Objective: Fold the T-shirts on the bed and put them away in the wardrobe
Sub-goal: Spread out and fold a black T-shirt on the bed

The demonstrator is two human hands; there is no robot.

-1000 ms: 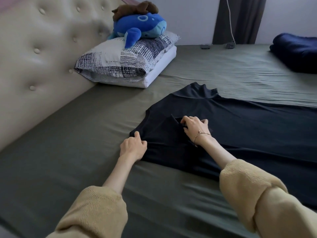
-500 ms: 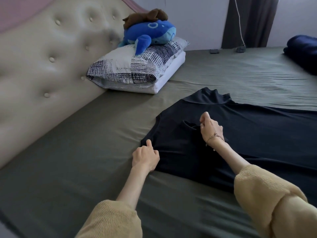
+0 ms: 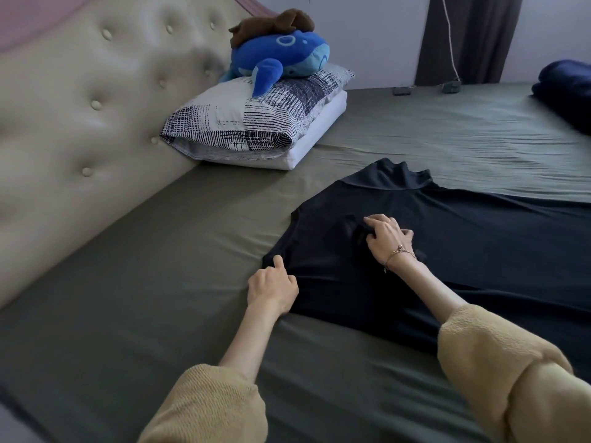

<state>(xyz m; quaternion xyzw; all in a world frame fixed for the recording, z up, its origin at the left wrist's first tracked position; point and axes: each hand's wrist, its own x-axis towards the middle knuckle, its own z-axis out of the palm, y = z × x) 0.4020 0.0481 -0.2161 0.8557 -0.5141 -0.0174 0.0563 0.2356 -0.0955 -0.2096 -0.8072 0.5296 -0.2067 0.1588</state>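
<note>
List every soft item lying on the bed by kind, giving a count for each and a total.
Dark T-shirt: 1
Pillows, patterned pillow on white pillow: 2
Plush toys, blue plush and brown plush: 2
Folded navy bundle: 1
Total: 6

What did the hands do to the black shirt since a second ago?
Not much moved. The right hand kept working the same small fold on the black T-shirt, its fingers now curled, bunching the cloth. The left hand stayed gripping the shirt's near corner on the bed. The shirt still lies spread flat, not yet folded. The pillow and blue whale plush did not move; only the camera shifted.
</note>
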